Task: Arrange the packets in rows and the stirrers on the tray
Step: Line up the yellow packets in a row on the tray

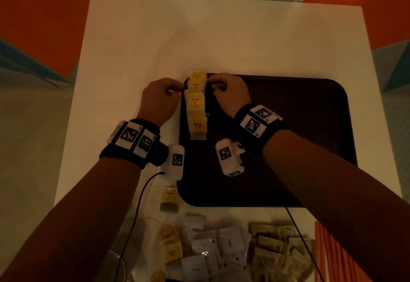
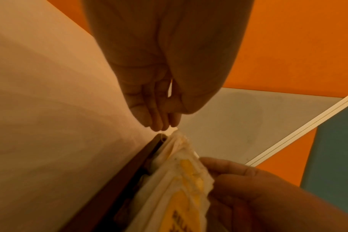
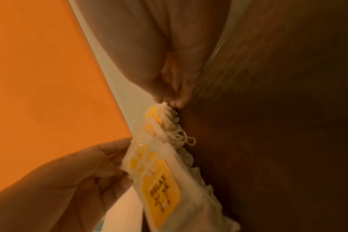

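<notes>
- Yellow tea packets [image 1: 196, 104]: I see them overlapped in one column along the left edge of the dark tray [image 1: 310, 126], far end at its far-left corner.
- Left hand [image 1: 159, 97]: fingers curled, tips at the far packet's left edge; whether they pinch it, I cannot tell.
- Right hand [image 1: 228, 91]: fingers curled at that packet's right edge; hold likewise unclear.
- Loose yellow packet [image 1: 169, 197]: lies on the white table [image 1: 133, 37], just left of the tray's near corner.
- Mixed packets [image 1: 221, 248]: heaped at the near table edge.

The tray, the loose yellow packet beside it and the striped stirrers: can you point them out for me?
Tray [image 1: 299, 126]: head view, on its bare dark floor.
Loose yellow packet [image 1: 169, 195]: head view, on its yellow label, on the table near the tray's corner.
Striped stirrers [image 1: 330, 255]: head view, on the orange striped bundle at lower right.
</notes>
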The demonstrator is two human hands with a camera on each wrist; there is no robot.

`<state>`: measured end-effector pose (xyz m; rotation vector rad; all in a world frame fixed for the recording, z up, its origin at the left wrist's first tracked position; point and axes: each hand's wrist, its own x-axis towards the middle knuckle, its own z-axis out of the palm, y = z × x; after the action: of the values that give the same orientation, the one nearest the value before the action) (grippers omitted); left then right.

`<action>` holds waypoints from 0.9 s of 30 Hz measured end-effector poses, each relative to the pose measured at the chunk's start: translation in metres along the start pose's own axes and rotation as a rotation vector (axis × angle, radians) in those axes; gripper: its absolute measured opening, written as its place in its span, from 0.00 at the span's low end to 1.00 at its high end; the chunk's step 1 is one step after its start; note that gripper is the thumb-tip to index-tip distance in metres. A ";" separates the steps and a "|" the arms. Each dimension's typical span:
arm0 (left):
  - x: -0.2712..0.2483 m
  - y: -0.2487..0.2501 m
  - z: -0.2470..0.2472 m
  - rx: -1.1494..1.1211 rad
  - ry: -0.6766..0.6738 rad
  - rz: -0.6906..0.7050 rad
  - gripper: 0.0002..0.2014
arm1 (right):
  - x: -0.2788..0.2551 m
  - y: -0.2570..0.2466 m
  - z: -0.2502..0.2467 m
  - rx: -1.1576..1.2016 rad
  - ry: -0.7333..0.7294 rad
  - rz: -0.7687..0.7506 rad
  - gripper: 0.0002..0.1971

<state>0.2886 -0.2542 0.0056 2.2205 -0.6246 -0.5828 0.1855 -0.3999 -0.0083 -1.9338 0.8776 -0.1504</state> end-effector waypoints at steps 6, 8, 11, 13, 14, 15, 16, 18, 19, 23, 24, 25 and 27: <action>-0.020 0.003 -0.011 -0.025 -0.213 -0.092 0.09 | -0.043 0.010 -0.010 0.174 -0.195 0.265 0.06; -0.024 0.005 -0.009 0.036 -0.273 -0.098 0.12 | -0.058 0.011 -0.005 0.221 -0.298 0.310 0.09; -0.027 0.005 -0.002 0.163 -0.264 -0.052 0.13 | -0.067 0.008 0.007 0.159 -0.249 0.171 0.11; -0.028 0.003 0.002 0.181 -0.213 -0.030 0.14 | -0.066 0.006 0.013 0.100 -0.223 0.099 0.09; -0.028 0.002 0.003 0.178 -0.191 -0.024 0.14 | -0.065 0.007 0.015 0.080 -0.213 0.094 0.08; -0.028 0.000 0.003 0.168 -0.173 -0.022 0.15 | -0.062 0.008 0.014 0.066 -0.192 0.098 0.07; -0.028 -0.002 0.002 0.145 -0.156 -0.027 0.16 | -0.059 0.009 0.012 0.054 -0.158 0.105 0.06; -0.027 -0.003 0.000 0.065 -0.110 -0.044 0.16 | -0.051 0.011 0.008 0.076 -0.072 0.117 0.09; -0.027 -0.003 -0.001 0.028 -0.084 -0.046 0.17 | -0.046 0.010 0.007 0.111 -0.058 0.124 0.14; -0.025 0.001 0.002 0.016 -0.048 -0.002 0.19 | -0.038 0.003 0.017 0.148 -0.175 0.060 0.27; -0.025 0.002 0.003 0.036 -0.054 0.016 0.18 | -0.038 0.003 0.021 0.114 -0.193 0.037 0.26; -0.026 0.003 0.004 0.057 -0.056 0.034 0.18 | -0.038 0.002 0.024 0.093 -0.197 0.032 0.26; -0.026 0.002 0.007 0.069 -0.048 0.038 0.18 | -0.038 0.002 0.024 0.098 -0.155 0.048 0.25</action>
<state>0.2639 -0.2440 0.0086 2.2598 -0.7198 -0.6045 0.1678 -0.3590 -0.0134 -1.8061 0.7982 -0.0141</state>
